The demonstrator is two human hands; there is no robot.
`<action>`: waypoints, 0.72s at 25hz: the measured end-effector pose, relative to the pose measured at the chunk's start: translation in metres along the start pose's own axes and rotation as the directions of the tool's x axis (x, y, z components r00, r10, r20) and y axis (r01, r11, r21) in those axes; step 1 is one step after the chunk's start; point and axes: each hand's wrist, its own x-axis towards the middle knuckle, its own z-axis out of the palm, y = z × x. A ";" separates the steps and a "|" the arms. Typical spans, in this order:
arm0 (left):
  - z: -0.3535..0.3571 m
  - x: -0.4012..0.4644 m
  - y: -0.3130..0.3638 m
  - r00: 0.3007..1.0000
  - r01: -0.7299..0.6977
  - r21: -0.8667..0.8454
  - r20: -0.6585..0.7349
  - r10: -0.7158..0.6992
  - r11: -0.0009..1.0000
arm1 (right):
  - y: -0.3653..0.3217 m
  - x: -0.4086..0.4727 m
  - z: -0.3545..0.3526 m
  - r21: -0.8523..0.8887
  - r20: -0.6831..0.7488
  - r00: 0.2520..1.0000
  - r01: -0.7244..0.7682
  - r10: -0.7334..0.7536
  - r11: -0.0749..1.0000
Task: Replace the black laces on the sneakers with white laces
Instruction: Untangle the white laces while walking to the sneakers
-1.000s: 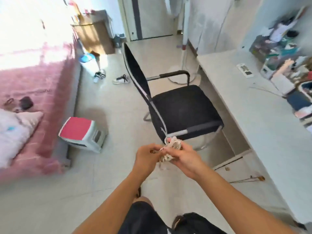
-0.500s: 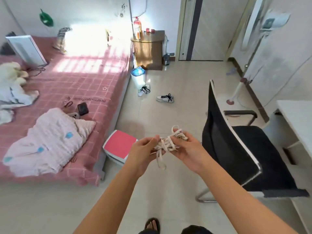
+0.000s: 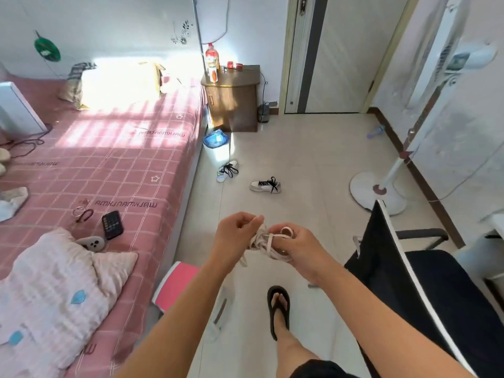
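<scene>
**laceguy:** Holding a tangled bundle of white laces between both hands at chest height, over the floor. Left hand pinching one end of the bundle, fingers curled; right hand gripping the other side with a loop hooked over the fingers. Both sneakers well ahead on the tiles near the bed, black laces not yet out.

**knotty_99:** Looks risky, tbh. Could yank that snarl into a proper knot if pulled from both ends instead of teased loose. Might also drop a dangling tail underfoot, right by that flip-flop. Probably smarter to sort the mess out beside the shoes, not mid-stride.
</scene>
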 end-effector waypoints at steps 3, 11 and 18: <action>0.013 0.089 0.027 0.972 0.124 -0.073 0.209 -0.107 0.990 | -0.041 0.086 -0.025 0.028 -0.079 0.997 -0.018 0.020 0.999; -0.046 0.261 0.108 0.978 0.023 0.183 0.201 -0.060 0.983 | -0.140 0.272 -0.022 0.161 0.414 0.885 -0.303 0.215 0.939; -0.018 0.507 0.107 0.995 0.067 0.207 0.054 -0.080 0.976 | -0.187 0.514 -0.017 0.210 0.266 0.921 -0.343 0.284 0.915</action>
